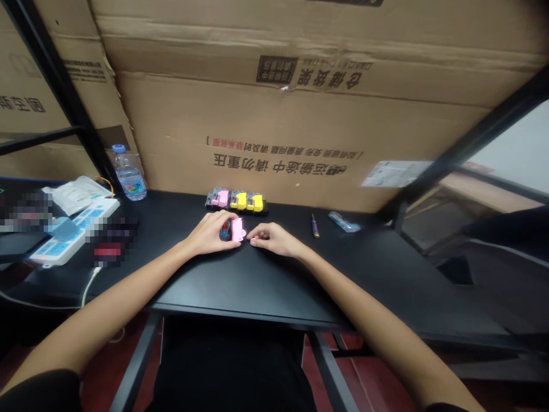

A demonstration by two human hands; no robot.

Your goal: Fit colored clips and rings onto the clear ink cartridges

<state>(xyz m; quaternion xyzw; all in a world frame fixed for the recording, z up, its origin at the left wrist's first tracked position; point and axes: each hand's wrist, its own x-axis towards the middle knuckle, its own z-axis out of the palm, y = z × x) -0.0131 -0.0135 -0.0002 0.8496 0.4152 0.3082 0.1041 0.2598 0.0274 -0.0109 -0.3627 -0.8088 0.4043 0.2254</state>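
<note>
My left hand (212,233) curls around a small pink plastic piece with a dark part (238,229), holding it just above the black table. My right hand (273,237) is beside it on the right, with thumb and index finger pinched near its edge. Whatever is in that pinch, if anything, is too small to make out. Behind my hands lies a row of similar dark-and-clear plastic pieces: one with a pink top (220,198) and two with yellow tops (247,201). A short screwdriver with a purple and yellow handle (315,226) lies to the right.
A small clear plastic packet (343,222) lies at the right. On the left are a water bottle (130,174), a white power strip (81,229), a white pouch (77,194) and a white cable (90,284). Large cardboard (274,120) stands upright behind the black table (240,286).
</note>
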